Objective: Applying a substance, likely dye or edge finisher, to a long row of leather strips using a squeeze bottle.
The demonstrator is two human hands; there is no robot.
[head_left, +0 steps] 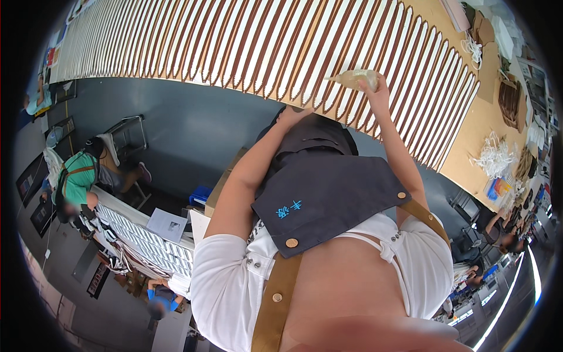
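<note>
My right hand [377, 91] is closed round a translucent squeeze bottle [359, 78] holding pale contents. It is tipped on its side above the table, its thin nozzle pointing left over the strips. Beneath it lie long white strips [328, 61] with brown edges and pointed ends, set side by side in a long row. At the table's near edge rests my left hand [293, 116], fingers stretched to the right by the strips' tips and part of them hard to make out. I see nothing in it.
The wooden tabletop [469, 155] carries a heap of white cords [495, 155] and a brown bundle [511, 102] at the right. A dark apron [328, 193] hangs before me. To the left, a person in green [79, 179] sits by another table with white strips [146, 234].
</note>
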